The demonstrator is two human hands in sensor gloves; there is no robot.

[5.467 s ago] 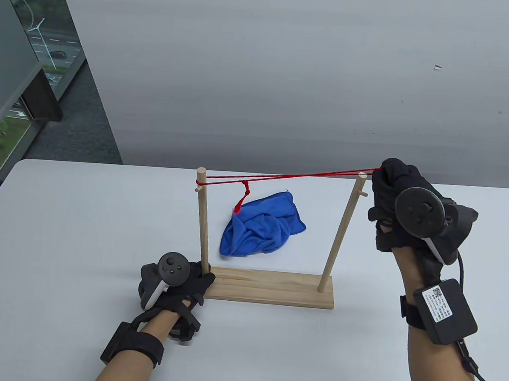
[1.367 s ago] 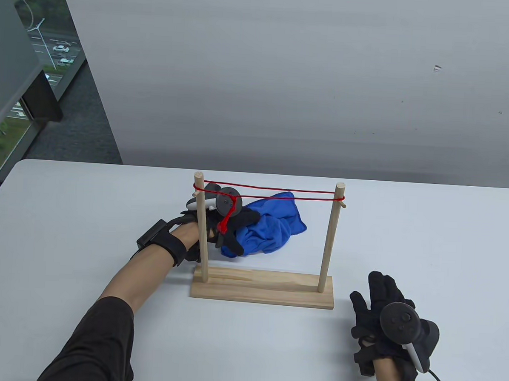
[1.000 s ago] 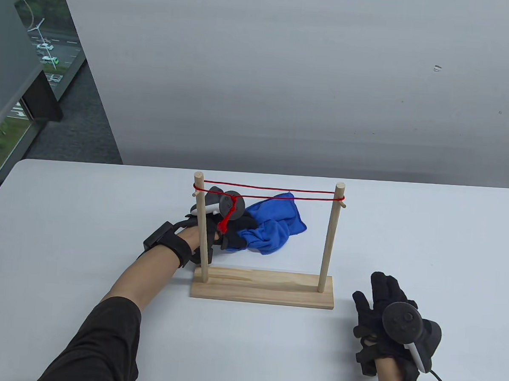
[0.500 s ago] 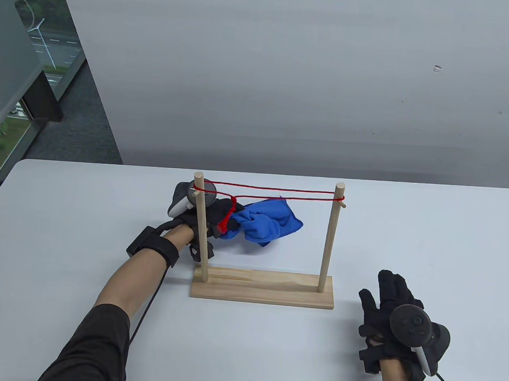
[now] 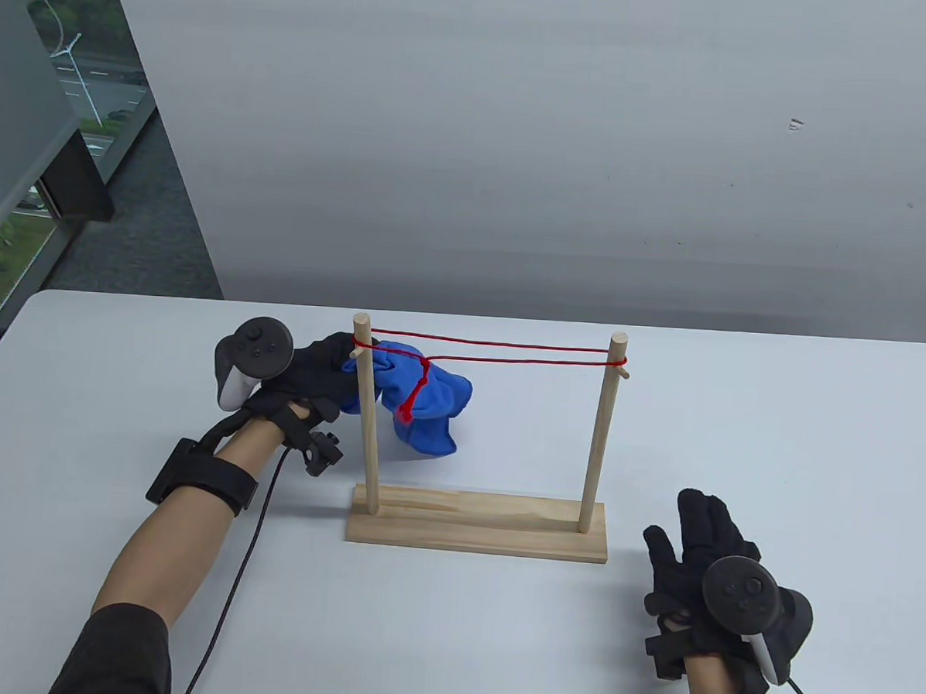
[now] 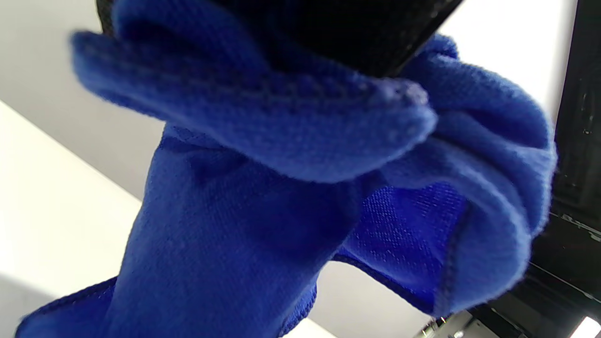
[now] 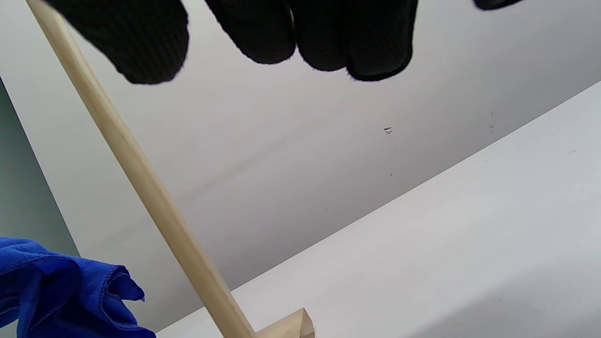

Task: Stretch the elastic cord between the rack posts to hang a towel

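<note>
A soft, light towel (image 5: 428, 395) is being gripped, bunched, by the left hand (image 5: 310, 378); an edge looks better held. The right hand (image 5: 703, 565) is being rested flat, empty, on the table (image 5: 119, 391).

towel (image 5: 429, 396): solid royal blue, fine knit weave showing in the left wrist view, held in the left hand (image 5: 306, 381)
elastic cord (image 5: 502, 349): bright red, plain
rack (image 5: 477, 518): pale natural wood, light grain on the base
gloves: black knit on the left hand and the right hand (image 5: 700, 561)
trackers: dark grey discs with white handles, on the backs of the hands
table (image 5: 119, 391): plain white
</note>
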